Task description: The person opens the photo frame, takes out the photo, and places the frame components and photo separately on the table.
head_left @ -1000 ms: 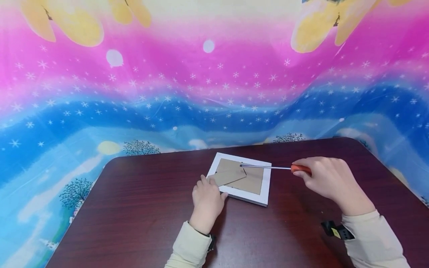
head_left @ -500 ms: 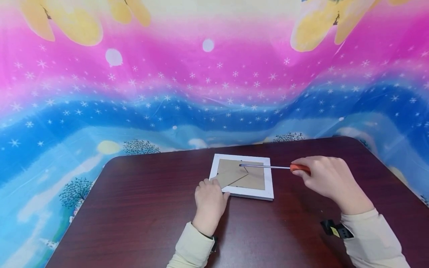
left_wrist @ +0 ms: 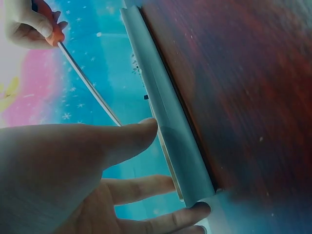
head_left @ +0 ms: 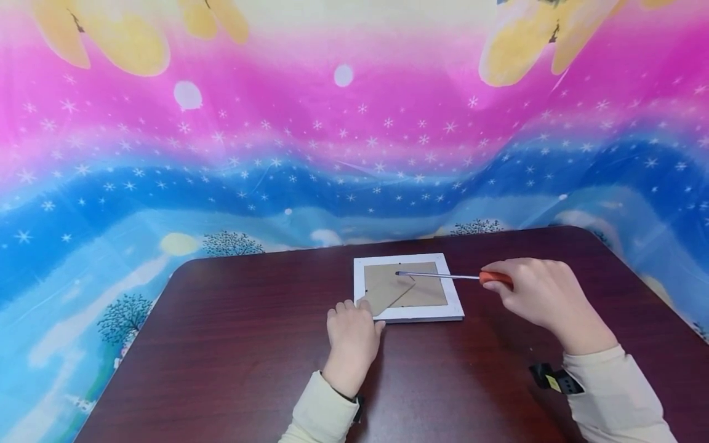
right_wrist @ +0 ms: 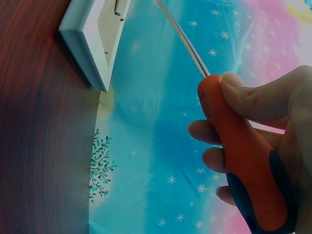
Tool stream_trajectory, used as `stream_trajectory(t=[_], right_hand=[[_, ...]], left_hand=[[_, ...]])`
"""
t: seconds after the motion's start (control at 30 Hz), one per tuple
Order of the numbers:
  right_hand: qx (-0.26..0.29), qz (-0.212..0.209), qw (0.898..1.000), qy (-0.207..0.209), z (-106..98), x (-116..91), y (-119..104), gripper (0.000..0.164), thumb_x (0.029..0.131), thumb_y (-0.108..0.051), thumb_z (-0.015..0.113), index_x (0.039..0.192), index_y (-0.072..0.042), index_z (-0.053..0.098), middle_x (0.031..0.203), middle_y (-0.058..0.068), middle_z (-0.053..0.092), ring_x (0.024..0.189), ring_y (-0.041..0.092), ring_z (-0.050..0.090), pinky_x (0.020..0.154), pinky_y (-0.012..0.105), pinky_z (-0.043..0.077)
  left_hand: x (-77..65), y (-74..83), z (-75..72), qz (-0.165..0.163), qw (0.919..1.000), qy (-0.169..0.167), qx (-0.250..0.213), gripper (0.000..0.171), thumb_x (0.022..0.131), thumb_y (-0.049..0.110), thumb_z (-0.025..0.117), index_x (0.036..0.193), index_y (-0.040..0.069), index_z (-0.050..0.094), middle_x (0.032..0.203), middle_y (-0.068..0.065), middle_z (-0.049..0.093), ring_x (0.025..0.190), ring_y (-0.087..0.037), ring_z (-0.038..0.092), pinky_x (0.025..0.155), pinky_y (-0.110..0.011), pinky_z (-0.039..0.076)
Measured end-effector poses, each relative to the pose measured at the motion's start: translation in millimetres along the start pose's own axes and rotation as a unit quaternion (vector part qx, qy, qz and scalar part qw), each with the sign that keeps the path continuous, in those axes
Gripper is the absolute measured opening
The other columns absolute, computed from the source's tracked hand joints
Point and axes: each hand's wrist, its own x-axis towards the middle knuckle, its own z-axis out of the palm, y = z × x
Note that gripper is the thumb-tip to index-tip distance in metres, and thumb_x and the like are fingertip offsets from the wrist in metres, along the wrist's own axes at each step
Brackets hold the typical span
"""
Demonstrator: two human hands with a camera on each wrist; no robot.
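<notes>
While a snowflake-printed cloth [head_left: 354, 135] hangs behind the dark red table [head_left: 221, 344], a white frame [head_left: 450, 295] lies there brown back up, its near left corner held between thumb and fingers of the left hand [head_left: 351, 338]. The right hand [head_left: 534, 295] curls round an orange-handled screwdriver [head_left: 495, 280], shaft above the frame; the right wristband's yellow label [head_left: 553, 383] looks too small to read.

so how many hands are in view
2: the left hand holds the white frame at its near left corner, and the right hand grips the screwdriver to the frame's right.
</notes>
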Motion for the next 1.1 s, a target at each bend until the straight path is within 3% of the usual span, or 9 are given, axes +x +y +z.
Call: stream_trajectory(t=[0.23,0.7,0.93,1.1], right_hand=[[0.001,0.002,1.0,-0.003,1,-1,0,0.017,0.073,-0.027,0.073,0.09,-0.023,0.076,0.064,-0.002,0.073,0.049,0.011,0.051,0.038,0.03,0.037],[0.007,0.004,1.0,-0.03,5,1,-4,0.018,0.074,-0.025,0.073,0.091,-0.02,0.076,0.068,0.0,0.074,0.048,0.009,0.046,0.039,0.028,0.036],[0.007,-0.003,1.0,-0.029,10,1,-7,0.017,0.073,-0.026,0.073,0.089,-0.02,0.076,0.068,-0.002,0.074,0.049,0.009,0.049,0.039,0.028,0.037],[0.009,-0.013,1.0,-0.018,15,2,-10,0.018,0.073,-0.027,0.074,0.089,-0.019,0.077,0.071,-0.001,0.075,0.051,0.009,0.053,0.04,0.029,0.04]], left_hand=[[-1.6,3.1,0.0,0.019,0.9996,0.019,-0.014,0.037,0.08,0.046,0.064,0.087,0.009,0.063,0.077,-0.009,0.068,0.074,-0.024,0.059,0.062,-0.035,0.044],[4.9,-3.0,5.5,0.019,0.9985,0.034,-0.04,0.039,0.079,0.045,0.066,0.099,0.011,0.066,0.08,-0.009,0.071,0.075,-0.025,0.061,0.064,-0.037,0.048],[9.5,-10.1,9.0,0.023,0.9978,0.022,-0.058,0.046,0.076,0.047,0.069,0.106,0.013,0.068,0.089,-0.009,0.065,0.082,-0.027,0.059,0.068,-0.041,0.05],[11.3,-15.3,10.0,0.035,0.9953,-0.005,-0.091,0.047,0.076,0.045,0.07,0.11,0.014,0.067,0.109,-0.008,0.065,0.094,-0.026,0.059,0.077,-0.044,0.051]])
